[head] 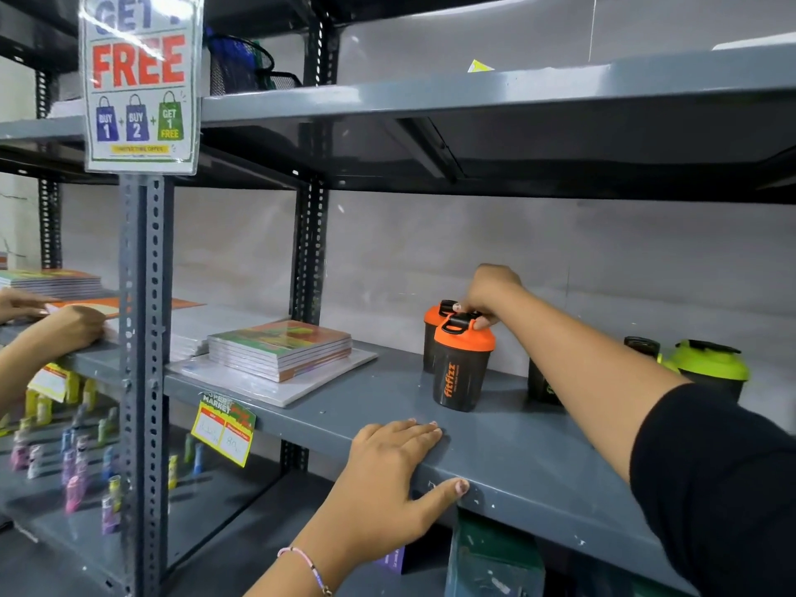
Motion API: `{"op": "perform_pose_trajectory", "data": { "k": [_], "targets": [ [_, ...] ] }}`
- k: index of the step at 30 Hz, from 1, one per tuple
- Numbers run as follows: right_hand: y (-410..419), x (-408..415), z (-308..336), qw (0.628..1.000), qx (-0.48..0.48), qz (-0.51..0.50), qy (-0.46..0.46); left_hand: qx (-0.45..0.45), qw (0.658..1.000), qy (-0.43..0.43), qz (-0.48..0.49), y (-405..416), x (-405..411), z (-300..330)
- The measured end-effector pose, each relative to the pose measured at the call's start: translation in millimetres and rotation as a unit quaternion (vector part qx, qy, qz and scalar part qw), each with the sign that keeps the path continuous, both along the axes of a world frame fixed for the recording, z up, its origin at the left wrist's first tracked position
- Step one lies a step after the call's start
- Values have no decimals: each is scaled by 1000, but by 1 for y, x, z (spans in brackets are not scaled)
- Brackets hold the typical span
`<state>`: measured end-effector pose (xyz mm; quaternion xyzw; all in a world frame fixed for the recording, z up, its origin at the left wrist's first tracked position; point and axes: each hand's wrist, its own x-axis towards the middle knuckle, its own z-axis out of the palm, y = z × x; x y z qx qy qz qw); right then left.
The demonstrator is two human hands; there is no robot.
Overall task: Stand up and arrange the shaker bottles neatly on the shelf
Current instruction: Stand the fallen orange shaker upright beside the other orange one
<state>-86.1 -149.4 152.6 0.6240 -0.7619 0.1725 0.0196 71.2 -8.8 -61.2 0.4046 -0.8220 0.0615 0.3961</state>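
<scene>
Two black shaker bottles with orange lids stand upright on the grey shelf, one in front and one just behind it. My right hand reaches over them, its fingers pinched on the black cap loop of the front orange-lidded bottle. Further right, a green-lidded shaker bottle stands upright, and another dark bottle is partly hidden behind my right forearm. My left hand lies flat on the shelf's front edge, thumb under the lip, holding nothing.
A stack of notebooks lies on the shelf to the left of the bottles. Another person's hands work on books in the bay at far left. A sale sign hangs on the upright post. Small coloured bottles fill the lower shelf.
</scene>
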Motion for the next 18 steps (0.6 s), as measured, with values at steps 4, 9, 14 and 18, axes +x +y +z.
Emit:
{"op": "perform_pose_trajectory", "data": {
  "k": [4,9,14,18],
  "targets": [
    [-7,4,3,1000,12,-11,16,-10,1000,5,0,-8,2,4],
    [7,11,4,1000,9,4,-4,-8,1000,6,3,-17,3,5],
    [56,6,2,996,-68,11,-64,15,1000,-11,6,-14,7,-2],
    [107,14,-22,968,-198,108,-108,32,998,-11,51,-6,35,-6]
  ]
}}
